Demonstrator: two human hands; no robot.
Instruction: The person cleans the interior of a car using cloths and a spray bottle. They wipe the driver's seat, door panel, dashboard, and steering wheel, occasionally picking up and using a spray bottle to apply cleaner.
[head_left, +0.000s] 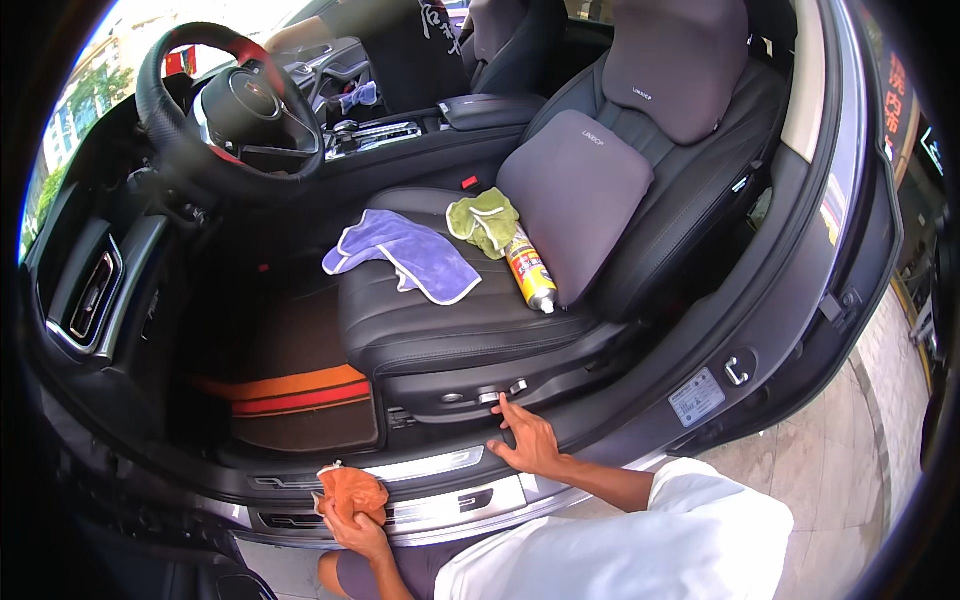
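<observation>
My left hand (358, 534) grips a bunched orange microfibre cloth (355, 491) above the metal door sill plate (442, 510). With fingers spread, my right hand (527, 441) reaches to the side of the driver's seat, its fingertips at the seat adjustment switch (490, 398). On the black leather seat cushion (450, 330) lies a purple cloth (409, 255) with white edging. Beside it, a crumpled green cloth (486, 221) covers one end of a yellow spray can (532, 274). The can lies on its side against a grey lumbar cushion (577, 191).
The steering wheel (232, 105) and open door's panel (90, 292) stand at left. A person in a black shirt (412, 60) leans in from the passenger side, near another purple cloth (358, 95). A door striker (736, 370) projects from the body frame at right.
</observation>
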